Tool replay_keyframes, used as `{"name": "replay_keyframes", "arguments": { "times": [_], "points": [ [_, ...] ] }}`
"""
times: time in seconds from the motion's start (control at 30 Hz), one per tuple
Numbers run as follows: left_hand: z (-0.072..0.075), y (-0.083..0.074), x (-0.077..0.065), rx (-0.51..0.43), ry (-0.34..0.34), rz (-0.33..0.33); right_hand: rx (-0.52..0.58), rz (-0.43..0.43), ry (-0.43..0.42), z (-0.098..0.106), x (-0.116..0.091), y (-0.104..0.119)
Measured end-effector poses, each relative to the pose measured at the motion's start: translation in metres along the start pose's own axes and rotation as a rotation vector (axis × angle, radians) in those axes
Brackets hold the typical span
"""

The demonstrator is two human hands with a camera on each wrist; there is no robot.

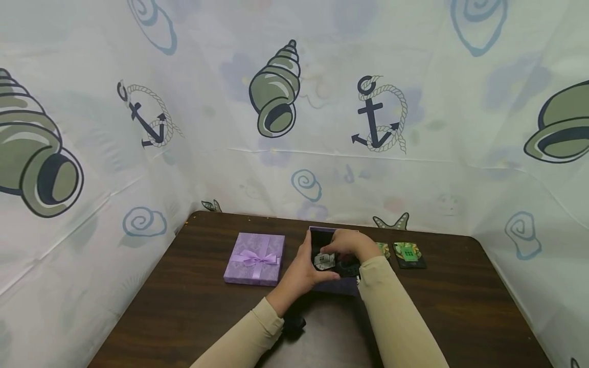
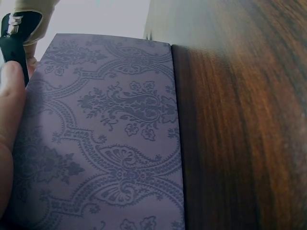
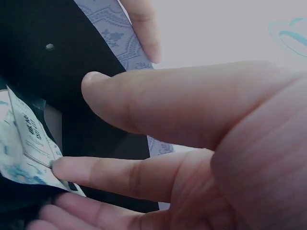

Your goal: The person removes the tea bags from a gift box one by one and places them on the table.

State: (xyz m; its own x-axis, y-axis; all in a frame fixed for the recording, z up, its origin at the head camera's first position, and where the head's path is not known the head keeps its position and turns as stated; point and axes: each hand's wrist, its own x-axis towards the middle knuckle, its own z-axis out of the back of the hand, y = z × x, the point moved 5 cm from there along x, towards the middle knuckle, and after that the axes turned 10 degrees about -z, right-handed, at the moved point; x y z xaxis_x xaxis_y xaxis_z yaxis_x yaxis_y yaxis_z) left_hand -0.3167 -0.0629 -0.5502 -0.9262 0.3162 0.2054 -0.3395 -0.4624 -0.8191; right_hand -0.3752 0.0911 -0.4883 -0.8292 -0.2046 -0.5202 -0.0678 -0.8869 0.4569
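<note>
A purple patterned box (image 1: 338, 287) with a black inside sits in front of me. My left hand (image 1: 301, 271) grips its left side, thumb at the near edge and fingers at the far edge. The left wrist view shows the thumb (image 2: 9, 110) beside the box's patterned wall (image 2: 120, 105). My right hand (image 1: 352, 244) reaches into the box from the right. Its index fingertip touches a pale printed packet (image 3: 36, 139), with the thumb held apart from it. A dark item (image 1: 348, 269) lies beside the packet, partly covered by the hand.
A purple lid with a ribbon bow (image 1: 254, 259) lies left of the box. Right of it are green-and-black packets (image 1: 409, 255), one partly behind my right arm. A small black object (image 1: 293, 326) is by my left sleeve. Patterned cloth hangs behind the table (image 1: 465, 306).
</note>
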Motion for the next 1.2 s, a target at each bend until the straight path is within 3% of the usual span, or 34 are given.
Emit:
{"name": "replay_keyframes", "arguments": {
  "times": [0.27, 0.5, 0.87, 1.2],
  "points": [
    [0.000, -0.001, 0.001, -0.010, -0.007, -0.005, 0.095, 0.018, -0.035, 0.004, -0.004, -0.001],
    [0.003, -0.003, -0.002, -0.012, -0.015, -0.002, 0.290, 0.065, 0.047, 0.002, -0.003, -0.001],
    [0.002, -0.005, 0.002, -0.004, -0.021, -0.011, 0.394, 0.120, 0.097, -0.001, 0.011, -0.009],
    [0.000, -0.005, 0.000, -0.002, -0.017, 0.012, 0.486, 0.146, 0.053, 0.000, 0.009, -0.014]
  ]
}}
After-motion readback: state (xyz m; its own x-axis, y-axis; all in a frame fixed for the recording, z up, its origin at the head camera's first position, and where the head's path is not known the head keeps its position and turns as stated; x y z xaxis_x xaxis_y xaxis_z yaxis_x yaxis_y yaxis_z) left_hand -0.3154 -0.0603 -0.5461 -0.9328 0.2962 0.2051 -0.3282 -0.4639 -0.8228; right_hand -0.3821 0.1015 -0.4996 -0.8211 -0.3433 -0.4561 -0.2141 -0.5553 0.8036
